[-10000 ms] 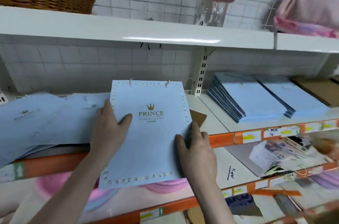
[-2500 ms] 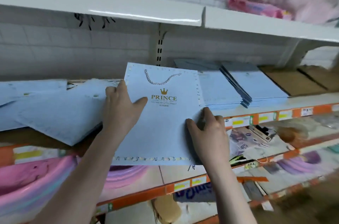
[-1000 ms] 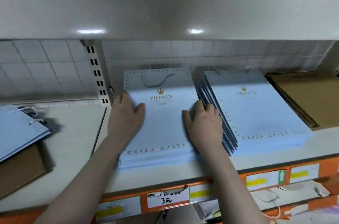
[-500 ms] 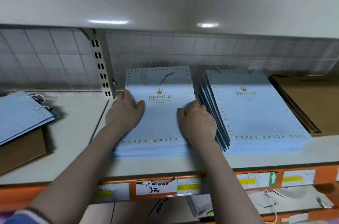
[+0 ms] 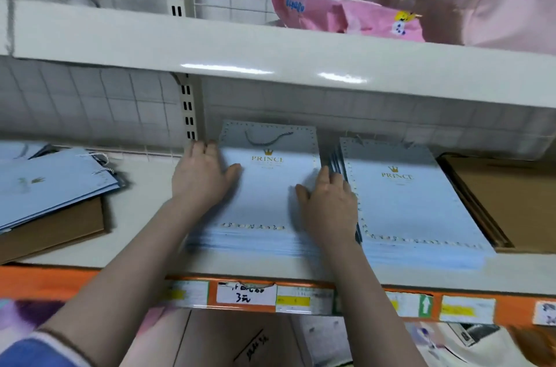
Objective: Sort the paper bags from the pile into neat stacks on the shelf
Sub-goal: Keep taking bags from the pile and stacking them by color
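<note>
Blue bag stack (image 5: 264, 201), left hand (image 5: 204, 177), right hand (image 5: 328, 204) pressing

I see a white wire-grid back panel (image 5: 90, 108) behind a slotted cream metal upright (image 5: 188, 108). Ceiling light glints on the glossy cream upper shelf board (image 5: 270, 57); an orange price-label rail (image 5: 45, 282) edges the lower one.

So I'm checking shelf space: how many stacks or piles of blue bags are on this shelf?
3. One stack lies under both hands, a second stack directly to its right, and a loose pile at far left on brown cardboard. More may lie outside the frame.
</note>
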`<state>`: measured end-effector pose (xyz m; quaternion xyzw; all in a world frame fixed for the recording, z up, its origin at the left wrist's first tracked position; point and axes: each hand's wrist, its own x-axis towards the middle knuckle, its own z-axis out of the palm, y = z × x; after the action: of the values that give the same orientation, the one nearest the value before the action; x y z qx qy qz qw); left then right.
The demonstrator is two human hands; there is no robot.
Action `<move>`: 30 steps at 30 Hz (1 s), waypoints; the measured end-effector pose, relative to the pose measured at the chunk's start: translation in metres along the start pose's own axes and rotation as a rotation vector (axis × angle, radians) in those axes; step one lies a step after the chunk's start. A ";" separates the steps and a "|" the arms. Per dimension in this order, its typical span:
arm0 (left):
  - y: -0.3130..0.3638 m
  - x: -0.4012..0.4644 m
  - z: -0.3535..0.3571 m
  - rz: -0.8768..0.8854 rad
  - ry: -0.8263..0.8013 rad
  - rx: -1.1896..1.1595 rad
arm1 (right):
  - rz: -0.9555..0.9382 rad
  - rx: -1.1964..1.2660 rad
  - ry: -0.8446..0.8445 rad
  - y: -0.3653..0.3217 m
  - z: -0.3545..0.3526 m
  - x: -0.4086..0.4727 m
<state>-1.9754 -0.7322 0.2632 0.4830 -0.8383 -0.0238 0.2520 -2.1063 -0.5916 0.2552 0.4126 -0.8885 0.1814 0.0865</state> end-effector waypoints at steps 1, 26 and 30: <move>-0.002 -0.007 -0.001 0.008 0.015 0.008 | -0.023 -0.002 0.016 0.001 0.000 -0.005; -0.163 -0.168 -0.088 -0.393 0.219 0.125 | -0.525 0.247 0.075 -0.134 0.052 -0.100; -0.207 -0.180 -0.108 -0.426 0.221 0.126 | -0.549 0.253 0.055 -0.179 0.065 -0.115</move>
<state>-1.6889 -0.6722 0.2271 0.6632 -0.6847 0.0291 0.3009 -1.8957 -0.6424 0.2048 0.6396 -0.7114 0.2718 0.1042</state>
